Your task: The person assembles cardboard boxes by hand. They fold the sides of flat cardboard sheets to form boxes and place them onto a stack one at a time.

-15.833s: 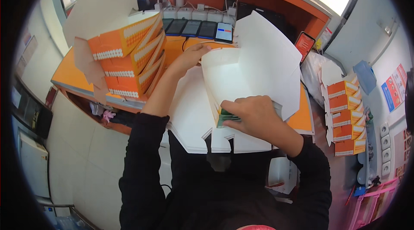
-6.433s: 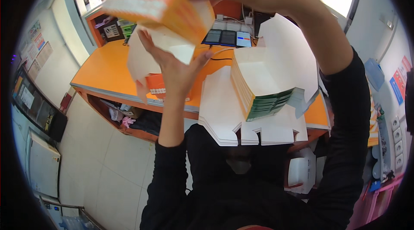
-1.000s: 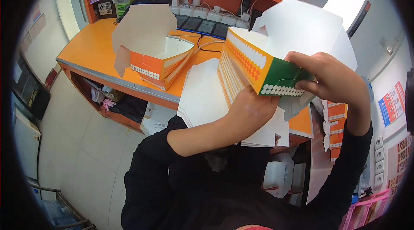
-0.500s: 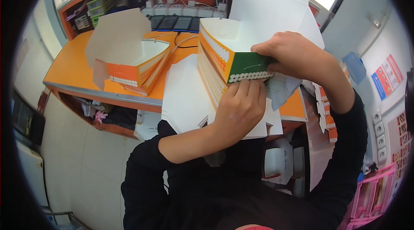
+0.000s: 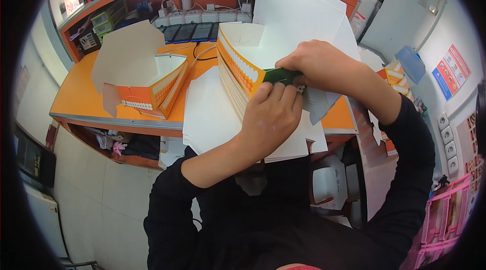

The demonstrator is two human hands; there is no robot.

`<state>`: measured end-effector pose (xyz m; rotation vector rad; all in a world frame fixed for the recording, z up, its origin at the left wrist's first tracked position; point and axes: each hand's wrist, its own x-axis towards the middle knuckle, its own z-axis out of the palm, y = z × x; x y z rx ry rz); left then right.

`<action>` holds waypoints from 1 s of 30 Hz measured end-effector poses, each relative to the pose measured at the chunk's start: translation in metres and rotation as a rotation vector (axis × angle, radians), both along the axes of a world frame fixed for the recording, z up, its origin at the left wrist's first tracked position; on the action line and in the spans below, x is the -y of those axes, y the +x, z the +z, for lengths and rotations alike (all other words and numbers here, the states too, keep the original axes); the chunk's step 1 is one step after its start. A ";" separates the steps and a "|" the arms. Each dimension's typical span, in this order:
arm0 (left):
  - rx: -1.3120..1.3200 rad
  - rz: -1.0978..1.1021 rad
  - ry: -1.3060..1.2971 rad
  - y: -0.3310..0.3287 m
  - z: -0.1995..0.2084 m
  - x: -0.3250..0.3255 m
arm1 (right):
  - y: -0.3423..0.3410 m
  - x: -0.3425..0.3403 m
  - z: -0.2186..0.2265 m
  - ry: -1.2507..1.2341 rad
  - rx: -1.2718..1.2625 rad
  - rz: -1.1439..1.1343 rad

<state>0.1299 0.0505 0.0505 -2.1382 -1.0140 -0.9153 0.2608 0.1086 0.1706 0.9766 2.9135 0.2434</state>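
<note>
An unlidded cardboard box (image 5: 238, 60), white inside with a yellow-orange patterned side, sits on a stack of similar boxes. Its raised white lid (image 5: 298, 14) leans back behind it. My right hand (image 5: 324, 65) grips the box's green front wall (image 5: 277, 74) at the right corner, thumb over the rim. Just below, my left hand (image 5: 273, 110) has its fingers curled and pressed against the same green wall, hiding most of it. Flat white cardboard blanks (image 5: 205, 113) lie under the stack. Left of them stands another set of nested orange boxes (image 5: 147, 95) with its lid up.
The orange desk (image 5: 76, 92) carries a row of dark tablets (image 5: 190, 33) with cables at the back. Power strips (image 5: 202, 16) line the rear wall. White cartons (image 5: 329, 186) fill a shelf below the desk at right. A pink rack (image 5: 448, 214) stands at far right.
My left hand has moved up from the wall's lower edge onto the green wall and covers more of it. My right hand keeps its grip. The whole view has shifted slightly.
</note>
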 end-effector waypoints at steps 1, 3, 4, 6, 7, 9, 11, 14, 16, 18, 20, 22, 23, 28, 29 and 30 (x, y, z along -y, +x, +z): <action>-0.003 0.003 0.000 -0.005 -0.003 -0.001 | 0.001 0.002 0.002 -0.011 0.007 -0.017; 0.273 -0.151 0.323 -0.022 -0.013 -0.006 | 0.000 0.004 0.000 -0.022 0.011 -0.030; 0.433 -0.204 0.248 -0.032 -0.022 -0.006 | 0.001 0.006 -0.002 -0.077 -0.125 -0.006; 0.549 -0.266 0.090 -0.046 -0.029 -0.011 | -0.004 0.010 -0.007 -0.139 -0.265 0.032; 0.679 -0.328 -0.075 -0.051 -0.036 -0.014 | -0.010 0.010 -0.011 -0.101 -0.294 0.053; 0.636 -0.317 -0.127 -0.064 -0.044 -0.016 | -0.015 0.008 -0.021 -0.071 -0.326 0.078; 0.516 -0.374 -0.185 -0.072 -0.037 -0.017 | -0.017 0.005 -0.028 -0.197 -0.411 0.070; 0.588 -0.461 -0.419 -0.080 -0.027 -0.019 | -0.016 0.005 -0.032 -0.146 -0.444 0.087; 0.605 -0.525 -0.475 -0.085 -0.025 -0.022 | -0.015 0.004 -0.035 -0.132 -0.454 0.105; 0.624 -0.589 -0.530 -0.088 -0.024 -0.024 | -0.015 0.005 -0.037 -0.118 -0.463 0.123; 0.671 -0.635 -0.623 -0.089 -0.024 -0.025 | -0.016 0.010 -0.036 -0.100 -0.419 0.029; 0.679 -0.638 -0.640 -0.089 -0.023 -0.025 | -0.015 0.009 -0.037 -0.106 -0.400 0.018; 0.684 -0.639 -0.655 -0.088 -0.022 -0.025 | -0.015 0.009 -0.038 -0.109 -0.384 0.010; 0.925 -0.660 -0.676 -0.096 -0.015 -0.057 | -0.018 0.012 -0.037 -0.124 -0.300 0.076; 1.214 -0.608 -0.674 -0.101 -0.009 -0.073 | -0.021 0.014 -0.036 -0.169 -0.240 0.064; 1.327 -0.467 -0.777 -0.102 0.003 -0.094 | -0.022 0.015 -0.039 -0.172 -0.238 0.067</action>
